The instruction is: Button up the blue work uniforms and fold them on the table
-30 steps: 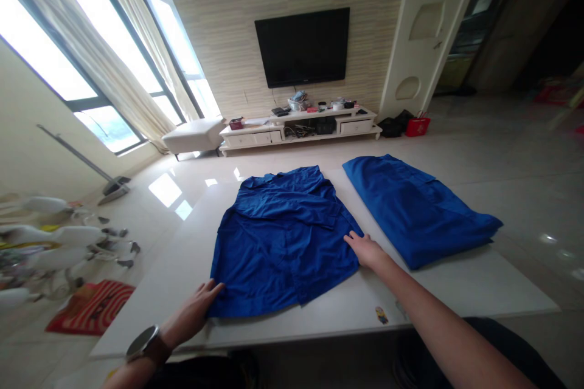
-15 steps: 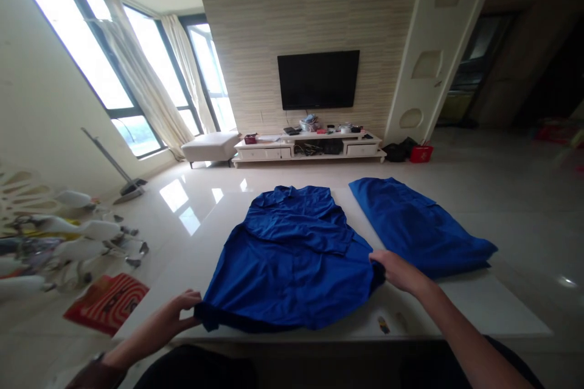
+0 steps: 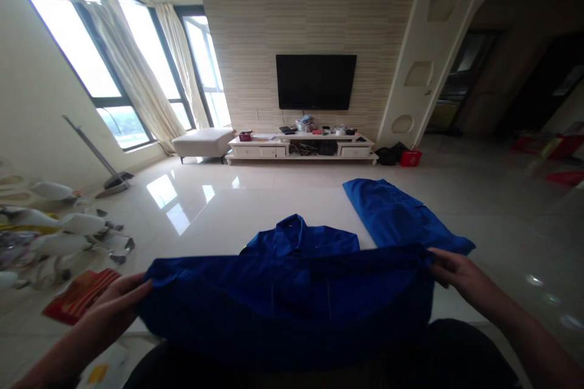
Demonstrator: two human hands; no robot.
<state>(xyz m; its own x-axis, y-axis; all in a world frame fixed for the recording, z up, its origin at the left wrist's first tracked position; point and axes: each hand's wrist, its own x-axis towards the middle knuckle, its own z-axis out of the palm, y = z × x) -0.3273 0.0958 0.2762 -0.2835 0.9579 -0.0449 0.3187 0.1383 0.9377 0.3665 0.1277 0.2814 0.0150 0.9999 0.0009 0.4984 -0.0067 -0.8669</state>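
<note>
A blue collared shirt (image 3: pixel 292 285) is stretched between my two hands, its near edge raised toward me and its collar lying farther off on the white table. My left hand (image 3: pixel 121 298) pinches the left corner of the lifted edge. At the opposite corner, my right hand (image 3: pixel 451 267) grips the cloth between thumb and fingers. The shirt's underside hangs in dark shadow over my lap. Beyond my right hand lies a second folded blue garment (image 3: pixel 401 216), which the raised shirt partly overlaps in view.
A red printed bag (image 3: pixel 77 298) is on the floor at left, near white chair legs (image 3: pixel 68 231). A dustpan (image 3: pixel 117 179) stands by the wall. Ahead are a low white TV cabinet (image 3: pixel 260 151), a bench (image 3: pixel 203 143) and a red bag (image 3: pixel 410 158).
Both hands have risen and spread apart, lifting the shirt's near edge off the table. The folded upper part has opened out, and the collar now faces up.
</note>
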